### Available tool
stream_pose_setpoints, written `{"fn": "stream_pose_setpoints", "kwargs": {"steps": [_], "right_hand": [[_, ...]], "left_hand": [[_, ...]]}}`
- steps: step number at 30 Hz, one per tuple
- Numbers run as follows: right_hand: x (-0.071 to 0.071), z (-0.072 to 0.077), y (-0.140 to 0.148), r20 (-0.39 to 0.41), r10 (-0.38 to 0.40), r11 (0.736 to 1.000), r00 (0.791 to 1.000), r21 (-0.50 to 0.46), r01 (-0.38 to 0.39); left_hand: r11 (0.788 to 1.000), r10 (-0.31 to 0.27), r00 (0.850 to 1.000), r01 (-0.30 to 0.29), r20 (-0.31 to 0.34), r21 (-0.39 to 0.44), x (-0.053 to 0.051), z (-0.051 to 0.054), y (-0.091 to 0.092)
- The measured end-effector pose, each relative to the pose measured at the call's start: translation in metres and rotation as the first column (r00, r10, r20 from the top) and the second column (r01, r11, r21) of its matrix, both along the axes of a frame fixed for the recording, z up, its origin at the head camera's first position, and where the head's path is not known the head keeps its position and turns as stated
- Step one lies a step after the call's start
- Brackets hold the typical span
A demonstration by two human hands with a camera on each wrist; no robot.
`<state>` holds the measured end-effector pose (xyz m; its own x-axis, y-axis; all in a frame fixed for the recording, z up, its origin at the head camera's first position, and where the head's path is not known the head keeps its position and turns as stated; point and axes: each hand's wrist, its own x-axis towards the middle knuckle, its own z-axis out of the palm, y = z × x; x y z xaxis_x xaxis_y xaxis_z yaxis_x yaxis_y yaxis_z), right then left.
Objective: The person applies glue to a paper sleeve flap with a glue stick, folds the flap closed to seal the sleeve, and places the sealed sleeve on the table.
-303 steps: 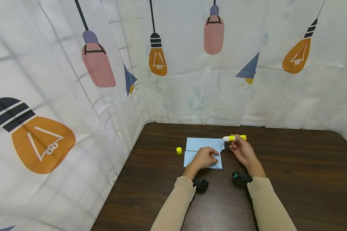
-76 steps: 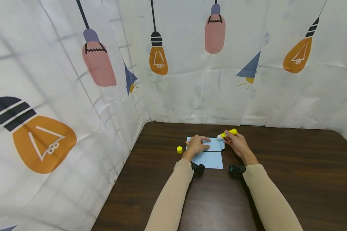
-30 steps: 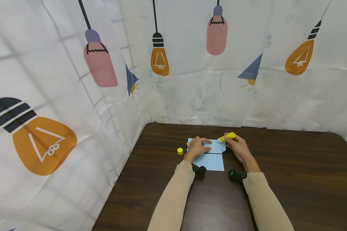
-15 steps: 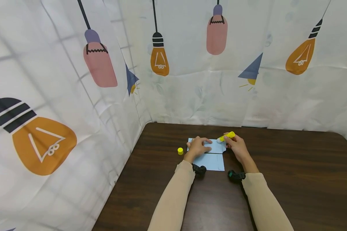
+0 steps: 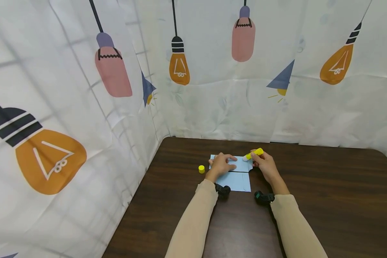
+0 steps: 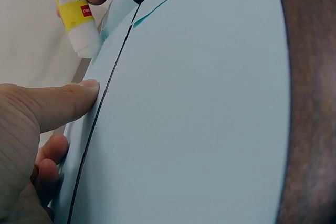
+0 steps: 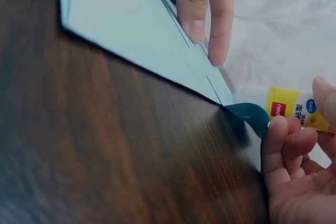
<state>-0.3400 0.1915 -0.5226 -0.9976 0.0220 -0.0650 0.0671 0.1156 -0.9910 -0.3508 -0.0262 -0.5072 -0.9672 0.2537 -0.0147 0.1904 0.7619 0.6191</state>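
A light blue paper piece [image 5: 237, 182], like an envelope, lies on the table with a dark slit between its far and near panels. My left hand [image 5: 220, 165] rests on the far panel, thumb and fingers spread. The left wrist view shows its thumb [image 6: 68, 100] lying straight beside the slit. My right hand [image 5: 266, 167] grips a yellow and white glue stick [image 5: 259, 152], its white end slanting down to the far panel's right part. In the right wrist view its fingertips are at a small curled tab [image 7: 249, 115] of the paper. The glue tip's contact is unclear.
A yellow cap [image 5: 201, 169] stands left of the paper on the dark wooden table [image 5: 325, 193]. A white curtain [image 5: 206, 111] printed with lamps hangs behind and to the left. Each wrist wears a black device.
Since ten seconds ago, my left hand has shifted from the near panel to the far panel. The glue stick has moved left, from the paper's right edge onto the far panel. Recently both hands barely move.
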Motion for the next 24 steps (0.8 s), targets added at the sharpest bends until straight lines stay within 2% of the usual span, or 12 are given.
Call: {"fn": "stream_pose_setpoints", "kwargs": {"steps": [8, 24], "right_hand": [[0.0034, -0.0003, 0.0033, -0.01, 0.002, 1.0, 1.0, 0.006, -0.002], [0.0056, 0.0006, 0.0045, -0.01, 0.075, 0.997, 0.997, 0.011, -0.075]], "left_hand": [[1.0, -0.007, 1.0, 0.007, 0.016, 0.016, -0.0007, -0.0009, 0.0019], [1.0, -0.003, 1.0, 0.003, 0.022, 0.022, 0.0001, -0.0003, 0.0002]]}}
